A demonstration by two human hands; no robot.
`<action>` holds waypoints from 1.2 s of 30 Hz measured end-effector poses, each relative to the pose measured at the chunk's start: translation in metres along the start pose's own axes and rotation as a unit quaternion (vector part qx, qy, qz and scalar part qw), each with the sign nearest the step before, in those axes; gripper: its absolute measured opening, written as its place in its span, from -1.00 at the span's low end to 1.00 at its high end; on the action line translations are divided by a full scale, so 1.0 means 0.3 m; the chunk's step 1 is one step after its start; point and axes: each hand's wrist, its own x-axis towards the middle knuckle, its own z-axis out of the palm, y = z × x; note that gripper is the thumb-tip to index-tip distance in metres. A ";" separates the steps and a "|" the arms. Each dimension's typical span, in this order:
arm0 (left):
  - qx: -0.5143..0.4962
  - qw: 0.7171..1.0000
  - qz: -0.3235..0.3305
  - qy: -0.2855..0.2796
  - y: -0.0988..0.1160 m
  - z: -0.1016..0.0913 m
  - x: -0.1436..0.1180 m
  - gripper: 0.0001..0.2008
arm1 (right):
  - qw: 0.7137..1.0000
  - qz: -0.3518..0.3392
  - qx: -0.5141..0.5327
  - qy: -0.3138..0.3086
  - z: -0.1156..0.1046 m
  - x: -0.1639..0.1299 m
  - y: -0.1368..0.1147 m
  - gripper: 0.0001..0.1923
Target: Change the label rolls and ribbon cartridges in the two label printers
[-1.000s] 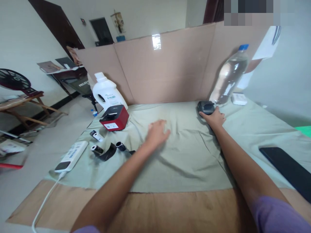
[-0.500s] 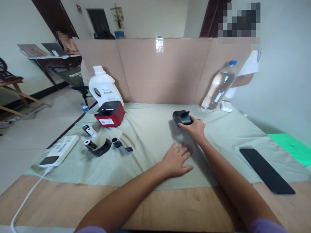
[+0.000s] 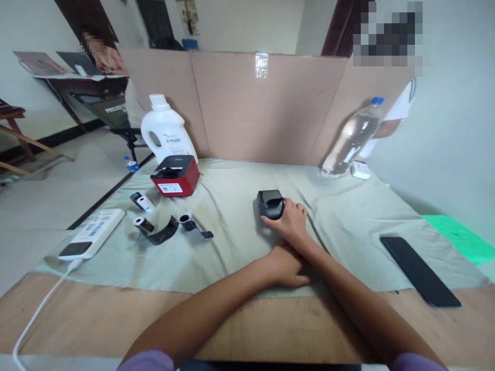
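Note:
My right hand (image 3: 291,223) grips a small black device (image 3: 270,203) that rests on the pale green cloth (image 3: 240,190) near the middle of the table. My left hand (image 3: 285,268) lies flat on the cloth just below and under my right wrist, fingers partly hidden by that arm, holding nothing. To the left sit a red and black label printer (image 3: 175,176), a few small rolls (image 3: 144,224) and a curled black strip (image 3: 162,235).
A white jug (image 3: 164,131) and a clear water bottle (image 3: 353,136) stand by the cardboard screen (image 3: 266,108). A white power strip (image 3: 93,239) with cable lies left, a black phone (image 3: 419,270) right. Other people are behind the screen.
My right hand has dragged the black device from beside the water bottle toward the table's middle. My left hand has drawn back toward me and now lies under the right wrist.

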 end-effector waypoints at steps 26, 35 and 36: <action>-0.299 0.764 -0.342 0.458 -0.419 -0.168 -0.070 -0.89 | 0.988 -0.048 0.144 -0.004 0.092 -0.019 0.044 0.02; -0.246 0.782 -0.351 0.452 -0.402 -0.173 -0.077 -0.82 | 0.988 -0.047 0.149 -0.013 0.082 -0.017 0.039 -0.05; -0.219 0.794 -0.347 0.449 -0.392 -0.170 -0.081 -0.80 | 0.988 -0.046 0.148 -0.015 0.082 -0.017 0.040 -0.05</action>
